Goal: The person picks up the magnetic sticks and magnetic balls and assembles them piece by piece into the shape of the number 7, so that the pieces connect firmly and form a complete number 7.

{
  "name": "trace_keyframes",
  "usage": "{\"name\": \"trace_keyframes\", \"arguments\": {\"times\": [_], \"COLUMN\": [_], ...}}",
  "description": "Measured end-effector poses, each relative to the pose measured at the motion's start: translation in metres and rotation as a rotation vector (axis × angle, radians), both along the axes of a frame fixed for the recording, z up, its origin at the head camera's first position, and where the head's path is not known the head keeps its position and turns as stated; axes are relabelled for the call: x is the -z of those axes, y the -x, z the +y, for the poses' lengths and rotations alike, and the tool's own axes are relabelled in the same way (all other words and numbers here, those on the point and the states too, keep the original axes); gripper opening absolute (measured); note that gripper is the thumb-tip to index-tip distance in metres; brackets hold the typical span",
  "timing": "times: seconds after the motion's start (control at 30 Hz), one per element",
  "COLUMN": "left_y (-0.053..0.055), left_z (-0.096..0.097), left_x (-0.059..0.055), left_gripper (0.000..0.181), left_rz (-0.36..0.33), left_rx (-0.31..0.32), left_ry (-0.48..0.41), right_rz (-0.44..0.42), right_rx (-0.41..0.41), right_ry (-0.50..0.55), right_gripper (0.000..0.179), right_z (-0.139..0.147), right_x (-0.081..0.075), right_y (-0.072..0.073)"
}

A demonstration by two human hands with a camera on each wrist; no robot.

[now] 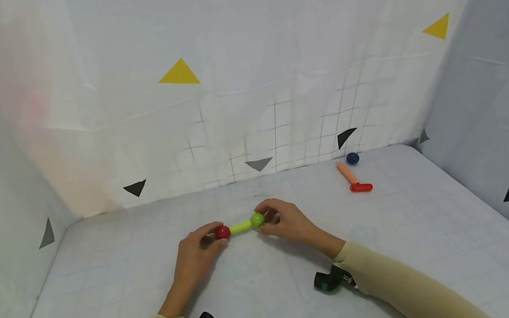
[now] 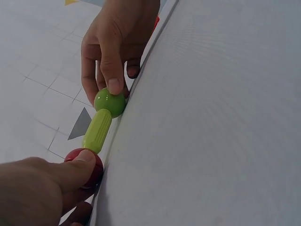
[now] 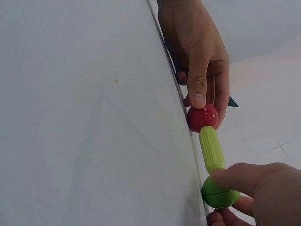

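Observation:
A yellow-green ribbed rod [image 1: 240,227] joins a red ball [image 1: 222,233] at its left end and a green ball [image 1: 257,220] at its right end. My left hand [image 1: 196,255] pinches the red ball between thumb and fingers. At the other end, the green ball is held by my right hand [image 1: 291,223], its thumb pressed on it in the right wrist view. Both balls touch the rod's ends in the left wrist view, where the rod [image 2: 98,131] shows its grooves.
Toward the back right lie an orange rod [image 1: 346,172], a red rod [image 1: 361,187] touching or close to its near end, and a dark blue ball [image 1: 353,158]. White sheeting with triangle markers rises behind the table [image 1: 270,304] and at both sides.

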State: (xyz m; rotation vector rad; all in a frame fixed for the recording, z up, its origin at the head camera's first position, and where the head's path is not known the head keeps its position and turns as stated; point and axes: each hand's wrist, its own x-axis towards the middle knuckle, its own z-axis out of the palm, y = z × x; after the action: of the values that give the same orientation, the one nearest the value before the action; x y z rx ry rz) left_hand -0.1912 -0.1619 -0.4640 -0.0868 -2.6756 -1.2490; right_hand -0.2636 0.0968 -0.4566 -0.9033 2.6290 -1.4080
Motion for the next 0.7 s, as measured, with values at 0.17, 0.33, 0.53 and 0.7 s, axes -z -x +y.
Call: {"name": "trace_keyframes", "arguments": {"times": [0.17, 0.33, 0.53, 0.7], "left_y": [-0.0002, -0.0009, -0.0018, -0.0025], "left_z": [-0.0004, 0.0003, 0.0005, 0.0014], "left_x": [0.0001, 0.0000, 0.0000, -0.0012], "left_gripper": [0.044, 0.045, 0.046, 0.046], "left_rz": [0.006, 0.004, 0.017, 0.022], "left_rx": [-0.006, 0.001, 0.015, 0.017], "left_ry": [0.002, -0.002, 0.008, 0.020], "right_rz": [0.009, 0.025, 0.048, 0.029], "right_rx": [0.042, 0.035, 0.002, 0.014], "right_ry": [0.001, -0.001, 0.014, 0.004], "right_gripper": [0.030, 0.030, 0.031, 0.032], "right_z": [-0.0003, 0.0005, 0.0024, 0.0017], "right_x": [0.0021, 0.0034, 0.0039, 0.0032], "right_y": [0.0007, 0.0006, -0.0006, -0.0012]}}
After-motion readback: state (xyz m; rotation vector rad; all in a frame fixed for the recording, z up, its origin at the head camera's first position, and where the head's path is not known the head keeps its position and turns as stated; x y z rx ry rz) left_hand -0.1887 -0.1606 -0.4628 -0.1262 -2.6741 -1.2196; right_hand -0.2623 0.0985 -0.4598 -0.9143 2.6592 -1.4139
